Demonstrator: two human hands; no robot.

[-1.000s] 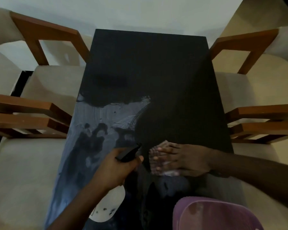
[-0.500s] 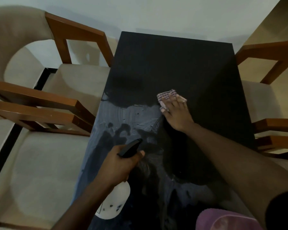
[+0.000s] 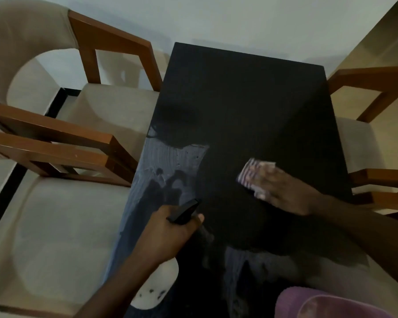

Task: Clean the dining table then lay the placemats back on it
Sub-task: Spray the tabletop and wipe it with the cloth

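1. The counter [image 3: 244, 92] is a long black top running away from the camera, with cream-seated wooden chairs [image 3: 97, 111] along both long sides.
2. The right hand [image 3: 283, 191] lies flat on the counter's right half, fingers spread and pressing down on a cloth [image 3: 251, 175].
3. The cloth is small and checked in pink and white. It shows past the fingertips on the hand's left and far sides, and the rest is under the palm. It looks blurred.
4. The left hand [image 3: 170, 232] is closed around the neck of a spray bottle [image 3: 156, 288], near the counter's left edge and well apart from the right hand.
5. The bottle's black nozzle [image 3: 184, 211] sticks out above the fingers and points toward the far right. Its white body hangs below the wrist, with small dark marks on it.
6. A pale, streaky film covers the counter's left near part, from the left edge to about the middle. The far half and the patch around the cloth are plain black.
7. A purple object [image 3: 326, 304] fills the lower right corner, at the near end of the counter. What it is cannot be told.
8. No placemats are in view.
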